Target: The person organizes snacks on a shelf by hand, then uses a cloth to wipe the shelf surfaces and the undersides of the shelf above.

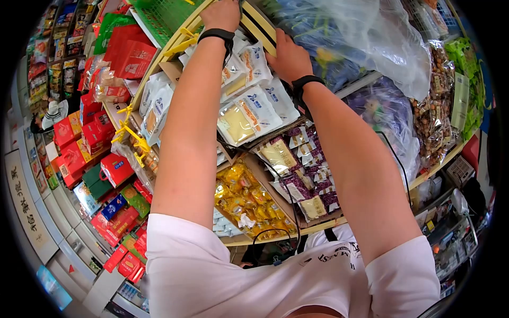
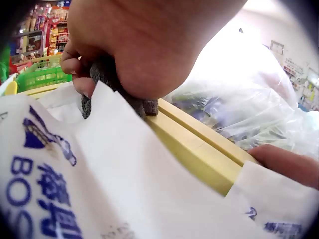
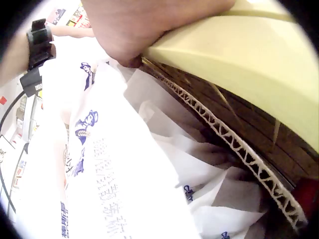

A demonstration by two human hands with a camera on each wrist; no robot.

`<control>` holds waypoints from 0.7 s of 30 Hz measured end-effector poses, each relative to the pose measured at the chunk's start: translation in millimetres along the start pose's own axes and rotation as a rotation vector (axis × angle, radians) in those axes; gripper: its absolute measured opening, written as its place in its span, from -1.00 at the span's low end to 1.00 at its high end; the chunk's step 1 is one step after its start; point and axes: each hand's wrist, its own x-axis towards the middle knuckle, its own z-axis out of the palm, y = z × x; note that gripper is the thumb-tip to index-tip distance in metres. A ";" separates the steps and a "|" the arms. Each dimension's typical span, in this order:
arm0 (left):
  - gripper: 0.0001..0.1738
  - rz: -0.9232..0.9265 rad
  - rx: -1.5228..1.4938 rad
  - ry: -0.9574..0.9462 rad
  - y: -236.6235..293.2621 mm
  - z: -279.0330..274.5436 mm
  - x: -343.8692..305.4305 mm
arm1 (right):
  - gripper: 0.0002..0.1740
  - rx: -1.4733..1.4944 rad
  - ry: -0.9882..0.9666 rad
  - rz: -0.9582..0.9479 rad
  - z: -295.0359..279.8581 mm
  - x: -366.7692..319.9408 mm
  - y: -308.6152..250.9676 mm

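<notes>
At the top of the head view, my left hand [image 1: 221, 15] is on the pale wooden divider [image 1: 257, 25]. The left wrist view shows its fingers curled round a dark grey cloth [image 2: 103, 72], which touches the divider [image 2: 199, 152]. My right hand [image 1: 290, 57] rests on the same divider farther along, its thumb and a finger spread; part of it shows over the yellowish rim [image 3: 239, 55] in the right wrist view. White packaged breads [image 1: 250, 116] lie beside and below both hands, and their wrappers [image 3: 104, 149] stand close under my right hand.
Yellow-wrapped snacks [image 1: 246, 199] and purple packets [image 1: 318, 169] fill nearer compartments. Plastic-covered goods [image 1: 339, 42] lie right of the divider. Yellow clips [image 1: 127, 132] stick out along the left edge, with red boxes [image 1: 98, 132] beyond. A black cable [image 1: 289, 185] hangs across the goods.
</notes>
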 end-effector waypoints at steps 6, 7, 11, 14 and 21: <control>-0.67 -0.044 0.022 0.024 15.6 -5.1 -2.6 | -0.30 -0.001 0.001 -0.010 0.2 -1.0 -0.8; -0.65 -0.077 0.073 0.013 19.1 -4.2 -0.7 | -0.31 0.006 0.002 -0.008 0.6 0.1 -0.9; -0.50 -0.049 0.166 -0.022 25.7 -1.6 -13.2 | -0.29 -0.003 0.034 -0.045 7.6 1.4 5.7; -0.34 -0.004 -0.058 -0.188 22.6 -35.1 -30.0 | -0.33 -0.005 0.041 -0.061 9.2 2.7 6.2; -0.54 -0.047 -0.415 0.316 50.5 -142.3 -133.6 | -0.41 0.039 0.047 -0.022 36.4 23.0 18.0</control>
